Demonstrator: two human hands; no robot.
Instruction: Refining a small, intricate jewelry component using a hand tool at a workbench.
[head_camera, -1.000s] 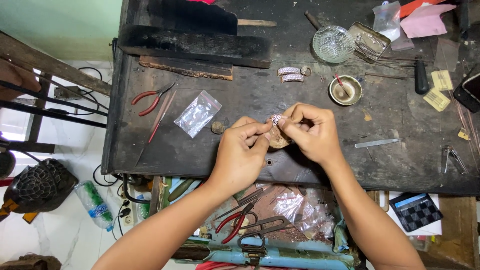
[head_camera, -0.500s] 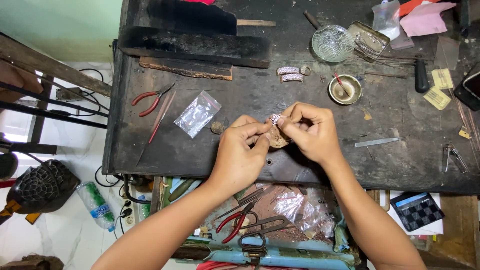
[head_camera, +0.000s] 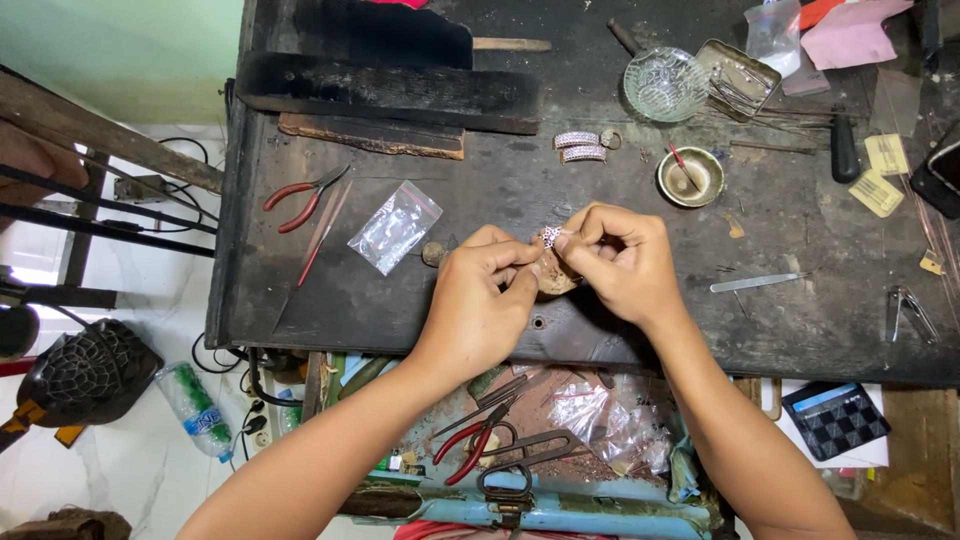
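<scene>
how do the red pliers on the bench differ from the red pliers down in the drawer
The red pliers on the bench lie alone on bare dark wood, left of a small clear bag, in full view. The red pliers in the drawer lie among other tools, beside black scissors, partly covered. Both have red handles and lie flat, away from the left hand and right hand.

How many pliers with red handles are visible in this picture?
2. One pair of red-handled pliers lies on the dark workbench, left side. A second pair lies in the open drawer below the hands. More may be hidden.

The small sparkling piece (head_camera: 550, 236) is mostly hidden by fingers (head_camera: 590, 228), too small to identify.
</scene>
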